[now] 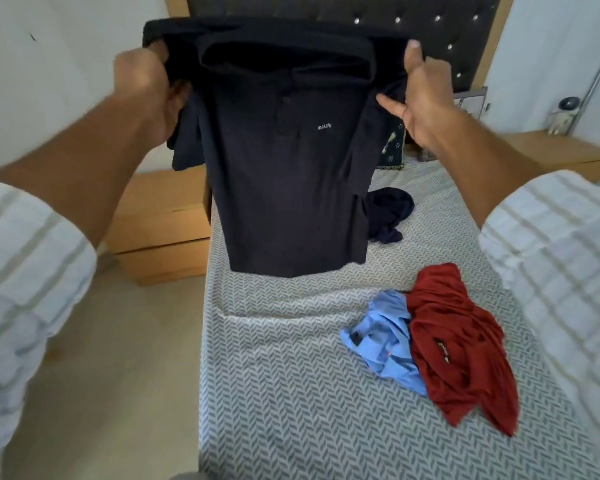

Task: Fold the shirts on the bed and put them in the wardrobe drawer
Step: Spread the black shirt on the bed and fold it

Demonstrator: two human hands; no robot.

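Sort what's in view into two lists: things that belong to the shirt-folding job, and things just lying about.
Job:
- navy polo shirt, held up by left hand and right hand
- red shirt
- light blue shirt
- dark garment
- bed

Lying about:
- left nightstand
- right nightstand
- headboard

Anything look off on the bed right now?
Nothing damaged. The red shirt and blue shirt lie crumpled together, unfolded, and another dark garment is bunched behind the held black polo.
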